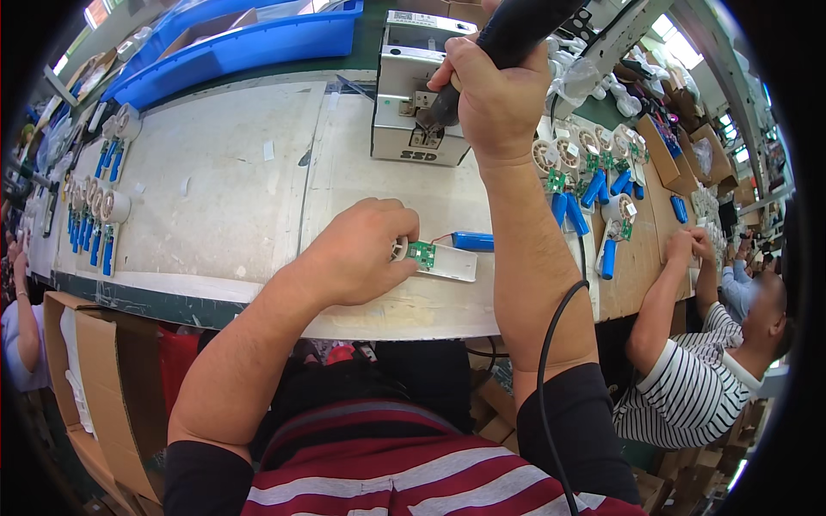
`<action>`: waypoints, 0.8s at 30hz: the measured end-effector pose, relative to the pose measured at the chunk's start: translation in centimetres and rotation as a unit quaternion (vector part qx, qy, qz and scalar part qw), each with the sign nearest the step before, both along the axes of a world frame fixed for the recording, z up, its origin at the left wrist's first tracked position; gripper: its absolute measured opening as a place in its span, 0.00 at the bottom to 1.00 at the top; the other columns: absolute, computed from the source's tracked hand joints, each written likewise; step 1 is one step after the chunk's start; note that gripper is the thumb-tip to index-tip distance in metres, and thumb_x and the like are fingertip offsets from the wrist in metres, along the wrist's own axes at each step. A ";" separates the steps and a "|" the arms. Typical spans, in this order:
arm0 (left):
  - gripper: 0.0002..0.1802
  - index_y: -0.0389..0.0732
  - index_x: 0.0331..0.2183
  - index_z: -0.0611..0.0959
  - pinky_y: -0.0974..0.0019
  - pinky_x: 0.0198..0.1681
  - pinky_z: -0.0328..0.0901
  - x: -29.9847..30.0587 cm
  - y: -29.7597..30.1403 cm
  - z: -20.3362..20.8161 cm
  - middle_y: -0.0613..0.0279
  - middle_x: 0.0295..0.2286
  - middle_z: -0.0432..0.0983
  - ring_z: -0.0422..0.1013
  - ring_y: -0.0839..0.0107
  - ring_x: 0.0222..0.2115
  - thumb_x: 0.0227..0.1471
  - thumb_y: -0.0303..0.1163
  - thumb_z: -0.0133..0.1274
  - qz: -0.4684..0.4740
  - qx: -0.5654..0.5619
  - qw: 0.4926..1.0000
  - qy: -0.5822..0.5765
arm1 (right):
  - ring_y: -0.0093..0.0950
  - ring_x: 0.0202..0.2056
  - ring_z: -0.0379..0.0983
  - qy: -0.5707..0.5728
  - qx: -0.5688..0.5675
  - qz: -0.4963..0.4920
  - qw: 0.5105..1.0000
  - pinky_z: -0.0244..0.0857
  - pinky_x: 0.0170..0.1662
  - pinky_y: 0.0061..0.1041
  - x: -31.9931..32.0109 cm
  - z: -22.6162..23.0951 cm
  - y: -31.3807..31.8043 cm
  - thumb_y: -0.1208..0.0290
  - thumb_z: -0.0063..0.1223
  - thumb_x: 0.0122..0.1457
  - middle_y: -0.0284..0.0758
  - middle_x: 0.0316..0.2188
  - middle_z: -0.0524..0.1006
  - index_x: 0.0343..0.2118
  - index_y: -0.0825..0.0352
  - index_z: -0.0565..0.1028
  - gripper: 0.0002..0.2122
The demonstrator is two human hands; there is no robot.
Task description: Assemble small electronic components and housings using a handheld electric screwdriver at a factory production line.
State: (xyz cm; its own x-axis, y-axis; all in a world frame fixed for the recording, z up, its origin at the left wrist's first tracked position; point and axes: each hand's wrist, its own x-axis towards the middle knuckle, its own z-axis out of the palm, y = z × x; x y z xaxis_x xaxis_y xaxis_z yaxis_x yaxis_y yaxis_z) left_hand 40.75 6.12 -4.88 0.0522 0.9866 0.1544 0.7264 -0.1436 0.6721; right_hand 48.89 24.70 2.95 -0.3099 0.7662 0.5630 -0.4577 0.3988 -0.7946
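Observation:
My right hand (508, 103) is closed around a black electric screwdriver (527, 34). Its tip reaches the front opening of a grey and white boxy screw feeder (397, 129). On the bench to the lower left, my left hand (366, 249) grips a white plastic fan housing (456, 265), its fingers over the round end. A small green circuit board (422, 254) sits in that housing beside my fingertips. Thin wires run from it to a blue cylindrical battery (471, 242), partly behind my right forearm.
Several fan units with blue batteries (564, 206) crowd the right; more stand in a row (107, 211) at left. A blue bin (232, 56) lies at the back. A black cable (544, 370) crosses my right arm. A co-worker in a striped shirt (688, 387) sits at right.

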 end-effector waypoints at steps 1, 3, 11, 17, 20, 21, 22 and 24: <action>0.15 0.38 0.36 0.82 0.52 0.47 0.71 0.1 0.0 0.1 0.52 0.35 0.79 0.76 0.49 0.40 0.50 0.31 0.71 0.002 -0.003 1.000 0.000 | 0.25 0.21 0.76 -0.001 0.000 0.000 1.000 0.72 0.26 0.24 -0.1 0.0 0.0 0.83 0.57 0.61 0.34 0.29 0.77 0.59 0.74 0.69 0.22; 0.14 0.38 0.36 0.82 0.52 0.47 0.71 0.2 0.1 0.3 0.52 0.35 0.79 0.76 0.49 0.41 0.50 0.31 0.71 0.002 -0.006 1.000 -0.003 | 0.25 0.21 0.76 0.035 0.000 -0.001 0.999 0.73 0.26 0.24 -0.3 -0.2 0.1 0.83 0.57 0.62 0.34 0.28 0.77 0.60 0.74 0.69 0.23; 0.14 0.39 0.36 0.82 0.52 0.48 0.71 0.2 0.1 0.4 0.52 0.35 0.79 0.76 0.49 0.41 0.50 0.31 0.71 0.005 -0.010 1.000 -0.004 | 0.25 0.21 0.76 0.039 0.007 -0.002 0.999 0.74 0.26 0.24 0.1 -1.0 0.9 0.83 0.57 0.62 0.35 0.28 0.78 0.61 0.73 0.69 0.23; 0.23 0.37 0.45 0.83 0.53 0.52 0.71 0.2 -0.5 0.8 0.50 0.41 0.81 0.77 0.49 0.45 0.50 0.34 0.73 0.015 -0.020 1.000 0.000 | 0.29 0.22 0.78 0.083 0.027 0.030 0.996 0.77 0.29 0.29 1.7 -0.3 -0.1 0.82 0.59 0.62 0.36 0.28 0.79 0.61 0.75 0.67 0.24; 0.33 0.35 0.54 0.81 0.55 0.56 0.71 0.6 -0.9 0.4 0.53 0.45 0.82 0.78 0.54 0.49 0.51 0.37 0.75 0.056 0.051 0.996 -0.052 | 0.34 0.23 0.81 0.094 0.040 0.053 0.993 0.81 0.32 0.34 3.2 -0.2 -0.8 0.80 0.59 0.62 0.39 0.29 0.81 0.66 0.78 0.63 0.29; 0.33 0.36 0.56 0.82 0.57 0.56 0.71 0.6 -0.8 0.2 0.54 0.45 0.82 0.78 0.58 0.49 0.51 0.36 0.75 0.104 0.084 0.985 -0.105 | 0.34 0.23 0.81 0.109 0.025 0.068 0.991 0.81 0.33 0.35 3.6 -0.1 -1.4 0.80 0.58 0.62 0.40 0.29 0.81 0.66 0.78 0.63 0.29; 0.33 0.36 0.57 0.82 0.59 0.57 0.71 0.6 -0.8 0.2 0.56 0.46 0.83 0.78 0.62 0.50 0.52 0.35 0.75 0.152 0.118 0.969 -0.157 | 0.35 0.23 0.80 0.090 0.028 0.074 0.993 0.81 0.33 0.38 4.1 0.2 -1.8 0.79 0.56 0.64 0.40 0.28 0.79 0.67 0.77 0.61 0.29; 0.29 0.36 0.54 0.84 0.60 0.53 0.73 0.3 -0.6 0.9 0.54 0.44 0.83 0.79 0.62 0.46 0.53 0.33 0.74 0.158 0.129 0.963 -0.174 | 0.34 0.24 0.80 0.113 0.031 0.105 0.988 0.81 0.32 0.39 4.5 0.8 -3.0 0.78 0.55 0.64 0.40 0.27 0.78 0.67 0.77 0.60 0.29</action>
State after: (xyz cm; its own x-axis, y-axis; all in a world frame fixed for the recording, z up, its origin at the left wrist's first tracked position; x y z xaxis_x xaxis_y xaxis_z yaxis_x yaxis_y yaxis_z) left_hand 41.09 5.47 -3.98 -0.3440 0.8708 0.3512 0.4981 -0.1478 0.8544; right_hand 53.43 21.69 3.71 -0.3188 0.6605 0.6798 -0.6989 0.3207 -0.6393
